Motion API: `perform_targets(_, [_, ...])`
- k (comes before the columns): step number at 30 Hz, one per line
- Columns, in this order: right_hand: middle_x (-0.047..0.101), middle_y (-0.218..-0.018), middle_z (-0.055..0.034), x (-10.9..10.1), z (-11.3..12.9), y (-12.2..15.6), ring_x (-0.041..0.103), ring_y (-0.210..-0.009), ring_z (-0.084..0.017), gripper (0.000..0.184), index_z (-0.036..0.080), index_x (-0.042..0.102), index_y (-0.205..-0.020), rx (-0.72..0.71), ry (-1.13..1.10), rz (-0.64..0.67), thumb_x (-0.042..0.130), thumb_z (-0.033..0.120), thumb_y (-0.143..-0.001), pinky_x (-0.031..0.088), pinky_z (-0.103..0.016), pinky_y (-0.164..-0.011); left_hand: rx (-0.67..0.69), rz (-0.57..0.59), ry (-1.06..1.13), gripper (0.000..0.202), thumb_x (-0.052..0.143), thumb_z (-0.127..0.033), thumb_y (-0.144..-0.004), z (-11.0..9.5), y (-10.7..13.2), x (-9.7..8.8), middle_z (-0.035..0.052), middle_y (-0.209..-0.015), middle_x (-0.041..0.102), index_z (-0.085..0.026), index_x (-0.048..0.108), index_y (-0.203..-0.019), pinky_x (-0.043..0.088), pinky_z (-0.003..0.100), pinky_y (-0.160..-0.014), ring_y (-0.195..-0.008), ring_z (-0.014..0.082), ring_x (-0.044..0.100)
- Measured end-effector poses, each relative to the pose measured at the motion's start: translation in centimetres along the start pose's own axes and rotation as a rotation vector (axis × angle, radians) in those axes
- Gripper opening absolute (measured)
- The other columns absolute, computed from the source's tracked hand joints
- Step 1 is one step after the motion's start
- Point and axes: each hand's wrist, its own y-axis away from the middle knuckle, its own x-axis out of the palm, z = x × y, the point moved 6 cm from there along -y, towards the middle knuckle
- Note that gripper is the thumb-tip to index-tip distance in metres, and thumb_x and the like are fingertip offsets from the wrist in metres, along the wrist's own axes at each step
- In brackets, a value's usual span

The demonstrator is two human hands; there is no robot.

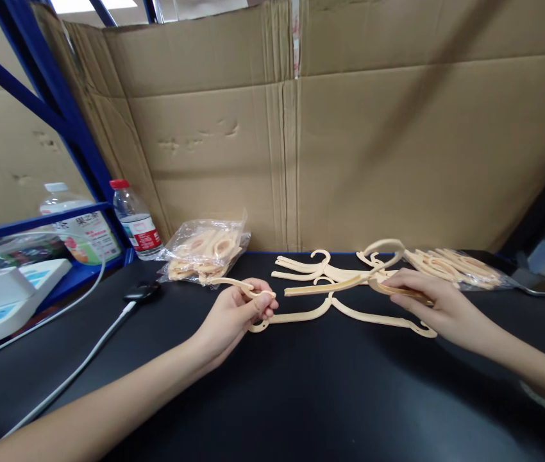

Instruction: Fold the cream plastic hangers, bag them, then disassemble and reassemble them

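Note:
My left hand [236, 314] pinches a thin cream plastic hanger piece [234, 283] above the black table, fingers closed round it. Just beside its fingertips lies a flat cream hanger [349, 312] spread across the table. My right hand [421, 296] is curled over another cream hanger part [323, 289] whose hook loop [388, 247] rises behind it. A small pile of loose cream hangers [311, 268] lies behind both hands.
A clear bag of hanger parts [202, 250] sits back left, another bag [455, 266] back right. Two water bottles [133, 218] stand by a blue rack [51, 96]. A white cable [90, 353] crosses the table's left. Cardboard [349, 141] walls the back.

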Motion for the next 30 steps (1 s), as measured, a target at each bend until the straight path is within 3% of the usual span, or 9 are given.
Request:
perform_targets(5, [0.069,-0.093,-0.0053,0.3,0.5,0.2,0.064,-0.084,-0.019,0.018,0.023,0.066,-0.095,-0.006,-0.028,0.034,0.053,0.036,-0.092,0.052,-0.031,-0.073,-0.020,0.102,0.049,0.024,0.080,-0.030,-0.076,0.6,0.0,0.7,-0.0009,-0.069,0.059,-0.014,0.062,-0.079,0.042,0.016,-0.059,-0.062,0.0066,0.050])
perform_targets(9, [0.069,-0.094,-0.0040,0.4,0.4,0.6,0.065,-0.085,-0.019,0.015,0.025,0.067,-0.095,-0.013,-0.053,0.010,0.055,0.034,-0.091,0.052,-0.030,-0.073,-0.074,0.146,0.124,0.022,0.079,-0.024,-0.076,0.7,0.4,1.2,0.0018,-0.090,0.060,-0.014,0.060,-0.075,0.048,0.022,-0.070,-0.071,0.0081,0.054])
perform_targets(13, [0.069,-0.094,-0.0052,0.4,0.5,0.6,0.065,-0.086,-0.021,0.016,0.026,0.067,-0.097,-0.007,-0.050,-0.010,0.054,0.034,-0.091,0.053,-0.032,-0.074,-0.126,0.196,0.157,0.020,0.077,-0.023,-0.078,0.7,0.8,1.8,0.0035,-0.096,0.059,-0.015,0.059,-0.074,0.051,0.024,-0.070,-0.076,0.0110,0.058])
perform_targets(19, [0.070,-0.092,-0.0071,0.5,0.9,0.5,0.064,-0.085,-0.023,0.019,0.026,0.068,-0.094,0.004,-0.042,-0.002,0.053,0.038,-0.091,0.053,-0.036,-0.073,-0.167,0.209,0.183,0.021,0.078,-0.020,-0.077,0.8,1.2,2.3,0.0050,-0.095,0.063,-0.014,0.058,-0.074,0.055,0.025,-0.071,-0.075,0.0122,0.062])
perform_targets(24, [0.069,-0.092,-0.0047,0.5,1.1,0.6,0.064,-0.084,-0.021,0.015,0.027,0.067,-0.095,-0.026,-0.027,-0.008,0.055,0.032,-0.091,0.052,-0.034,-0.074,-0.188,0.208,0.208,0.021,0.080,-0.021,-0.074,0.9,1.3,2.4,0.0054,-0.093,0.065,-0.013,0.061,-0.074,0.056,0.025,-0.072,-0.075,0.0130,0.063])
perform_targets(30, [0.069,-0.089,-0.0034,0.2,1.6,0.8,0.064,-0.082,-0.020,0.012,0.028,0.066,-0.097,-0.093,-0.004,-0.069,0.057,0.027,-0.090,0.052,-0.033,-0.073,-0.240,0.124,0.202,0.024,0.085,-0.018,-0.067,1.1,1.5,2.3,0.0060,-0.086,0.067,-0.011,0.062,-0.067,0.056,0.023,-0.071,-0.071,0.0125,0.064])
